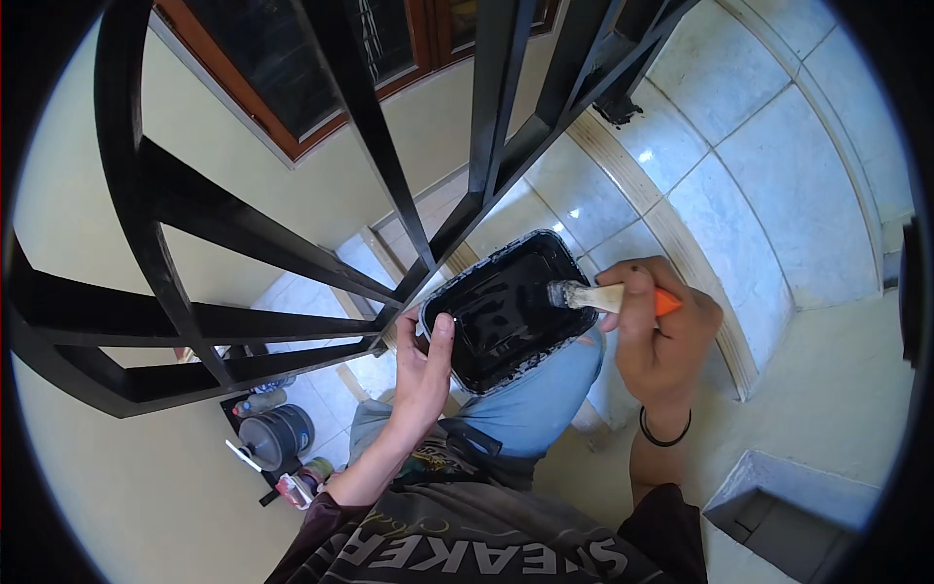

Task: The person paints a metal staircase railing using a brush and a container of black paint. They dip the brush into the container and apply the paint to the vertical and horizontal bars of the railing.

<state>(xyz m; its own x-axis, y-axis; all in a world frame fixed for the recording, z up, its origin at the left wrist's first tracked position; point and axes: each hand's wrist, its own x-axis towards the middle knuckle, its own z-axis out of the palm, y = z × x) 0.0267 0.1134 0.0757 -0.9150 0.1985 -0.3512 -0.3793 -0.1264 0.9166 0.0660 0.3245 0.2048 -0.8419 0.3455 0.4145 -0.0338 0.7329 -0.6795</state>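
Note:
My left hand [427, 365] grips the near left rim of a rectangular black tray [481, 388], its thumb over the edge. Glossy black paint [503, 306] lies in the tray, and dried paint speckles its rim. In my right hand [653, 328] is a paintbrush [598, 298] with an orange handle end; its bristles are at the right side of the tray, over the paint. A black metal railing [430, 274] rises beside the tray on the left and runs towards the top.
Tiled stair steps [700, 160] curve along the right. Far below at the left stand a grey pot-like container [276, 438] and several bottles and packets. A wooden-framed window [343, 131] is in the wall at the top. A recess [781, 511] opens in the lower right wall.

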